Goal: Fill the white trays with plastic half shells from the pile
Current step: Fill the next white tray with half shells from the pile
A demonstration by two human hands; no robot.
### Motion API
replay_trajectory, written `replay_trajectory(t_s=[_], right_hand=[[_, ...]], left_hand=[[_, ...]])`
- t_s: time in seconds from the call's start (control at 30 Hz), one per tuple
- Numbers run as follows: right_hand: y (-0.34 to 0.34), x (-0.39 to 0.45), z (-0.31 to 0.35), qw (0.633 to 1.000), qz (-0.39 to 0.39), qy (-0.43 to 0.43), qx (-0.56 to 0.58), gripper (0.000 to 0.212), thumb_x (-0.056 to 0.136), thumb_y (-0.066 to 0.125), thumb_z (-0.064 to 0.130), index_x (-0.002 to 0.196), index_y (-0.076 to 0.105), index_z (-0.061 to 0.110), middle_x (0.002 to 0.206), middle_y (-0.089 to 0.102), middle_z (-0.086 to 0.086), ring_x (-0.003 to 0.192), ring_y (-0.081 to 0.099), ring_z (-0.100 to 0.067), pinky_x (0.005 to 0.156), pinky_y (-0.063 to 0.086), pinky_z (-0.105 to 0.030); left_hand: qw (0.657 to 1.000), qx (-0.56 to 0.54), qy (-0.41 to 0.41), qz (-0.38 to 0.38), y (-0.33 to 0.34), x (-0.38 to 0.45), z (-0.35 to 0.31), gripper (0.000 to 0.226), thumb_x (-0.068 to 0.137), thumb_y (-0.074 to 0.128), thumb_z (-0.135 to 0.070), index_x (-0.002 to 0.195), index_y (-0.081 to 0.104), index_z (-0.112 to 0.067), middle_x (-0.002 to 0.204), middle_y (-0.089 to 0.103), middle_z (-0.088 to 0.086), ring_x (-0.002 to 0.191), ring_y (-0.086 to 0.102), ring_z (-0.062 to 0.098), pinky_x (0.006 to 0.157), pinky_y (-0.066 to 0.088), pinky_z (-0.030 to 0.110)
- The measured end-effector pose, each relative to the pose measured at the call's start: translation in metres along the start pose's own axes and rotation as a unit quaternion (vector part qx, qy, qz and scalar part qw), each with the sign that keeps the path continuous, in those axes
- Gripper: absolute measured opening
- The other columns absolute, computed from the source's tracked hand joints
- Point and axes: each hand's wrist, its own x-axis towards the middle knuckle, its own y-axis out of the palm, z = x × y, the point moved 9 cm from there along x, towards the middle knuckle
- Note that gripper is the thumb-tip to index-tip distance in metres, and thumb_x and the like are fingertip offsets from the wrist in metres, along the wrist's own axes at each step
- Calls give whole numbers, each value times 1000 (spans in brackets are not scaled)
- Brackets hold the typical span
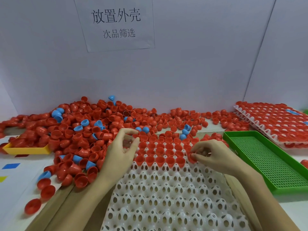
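At the centre of the worktop (20, 180) we keep the white tray (166, 197) directly in front of us, its far edge butted against the pile (80, 130) of red and blue half shells, so each shell travels only a short way. The far rows of the tray already carry red shells, open side up; the near rows are bare sockets. We judge the fill to be about a third complete on this tray.

Our right hand (215, 155) hovers over the right end of the last filled row. Its thumb and fingertips pinch one red half shell (192, 157), apparently to seat it in the next socket. The wrist is bent inward, forearm entering from the lower right.

Our left hand (121, 150) sits at the tray's left edge, beside the pile. Thumb and forefinger curve toward each other with a gap between; we cannot tell whether they hold anything.

A stack of filled trays (273, 124) stands at the far right, clear of the working area. A green perforated tray (270, 162) lies just right of the white tray. A yellow tray (26, 150) sits at the left, partly buried by the pile.
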Motion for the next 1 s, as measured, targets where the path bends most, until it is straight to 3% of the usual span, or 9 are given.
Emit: replay_trajectory(t_s=[0.1, 0.2, 0.3, 0.43, 0.57, 0.67, 0.77, 0.87, 1.0], right_hand=[[4, 0, 1, 1000, 1, -9, 13, 2, 94, 78, 34, 94, 77, 33, 67, 68, 12, 58, 56, 0, 56, 45, -14], [1, 1, 0, 1000, -17, -9, 11, 4, 93, 80, 29, 92, 78, 32, 71, 70, 10, 65, 63, -1, 59, 49, -13], [4, 3, -2, 1000, -9, -6, -2, 9, 89, 84, 22, 89, 79, 30, 75, 72, 10, 72, 66, -4, 66, 54, -17], [7, 4, -6, 1000, -8, -3, 0, 9, 89, 84, 23, 87, 78, 30, 74, 73, 7, 72, 66, -10, 66, 57, -20], [2, 5, -5, 1000, -27, -13, 10, 9, 96, 75, 32, 87, 76, 32, 73, 73, 12, 68, 68, -7, 64, 57, -22], [-2, 6, -2, 999, -44, -18, 6, 11, 100, 69, 32, 90, 74, 31, 71, 71, 11, 66, 67, -5, 61, 52, -17], [-9, 5, 0, 997, -78, -16, 20, 8, 103, 65, 26, 103, 72, 29, 75, 72, 10, 64, 68, -4, 60, 54, -18], [-15, 3, 2, 993, -104, -20, 56, 12, 105, 61, 20, 110, 71, 25, 69, 71, 8, 59, 68, -7, 55, 53, -18], [-19, 3, 5, 991, -115, -25, 69, 15, 106, 59, 18, 114, 70, 23, 71, 72, 11, 58, 67, -9, 56, 53, -20]], left_hand=[[987, 149, 57, 9, -2, -1, 4, 7, 101, 63, -24, 98, 64, -31, 69, 59, -10, 65, 56, 8, 58, 45, 19], [956, 273, 90, 65, 15, -7, 10, 7, 102, 60, -33, 97, 60, -38, 68, 50, -12, 78, 51, 1, 64, 39, 18], [933, 312, 138, 115, 31, -16, 9, 2, 102, 60, -35, 100, 60, -36, 66, 42, -20, 81, 46, -4, 68, 39, 19], [910, 353, 177, 124, 35, -20, 0, 5, 101, 60, -39, 105, 60, -35, 76, 41, -28, 88, 42, -9, 69, 37, 13], [947, 289, 126, 59, 15, 8, -4, 4, 99, 63, -35, 97, 62, -38, 72, 50, -17, 85, 51, 2, 69, 41, 17], [961, 271, 51, 14, 1, 63, 10, 6, 100, 64, -22, 104, 65, -27, 92, 59, -7, 87, 56, 8, 76, 48, 23], [923, 384, -9, 18, -14, 124, 30, 22, 99, 65, -20, 120, 62, -14, 119, 58, 8, 113, 56, 25, 95, 51, 42], [864, 496, -44, 72, -27, 159, 56, 36, 99, 65, -20, 133, 58, -11, 135, 56, 13, 127, 52, 33, 102, 50, 47], [878, 470, -42, 80, -19, 162, 79, 39, 93, 76, -20, 131, 66, -16, 131, 61, 11, 123, 59, 32, 100, 50, 41]])
